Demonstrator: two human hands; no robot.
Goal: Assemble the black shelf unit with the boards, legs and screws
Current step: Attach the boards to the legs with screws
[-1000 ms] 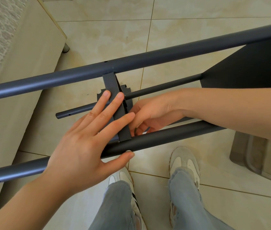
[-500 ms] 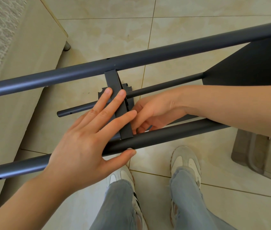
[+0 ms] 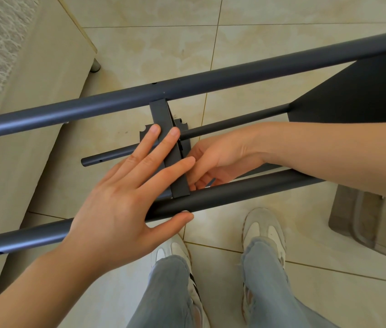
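- While the left hand (image 3: 116, 204) lay flat as it had a second before, its straight, spread fingers pressed on the narrow edge of the board (image 3: 179, 185), and its thumb reached along the underside of the near leg (image 3: 234, 191).
- The board stood on edge between the near leg and the top leg (image 3: 211, 84), touching both, and had not shifted from its earlier place.
- The right hand (image 3: 222, 157) had stayed just right of the board, with its forearm crossing above the near leg.
- Its fingers were curled down towards the near leg, but I could not tell whether they pinched anything.
- A far leg (image 3: 106, 157) ran below the hands and behind the board, with its open end to the left.
- At the upper right a second board (image 3: 364, 91) met the top leg and the far leg.
- The whole frame sat a touch higher in view than a second earlier, and nothing else had clearly changed.
- Below the near leg, two shoes (image 3: 263, 228) stood on the tiled floor (image 3: 163, 43).
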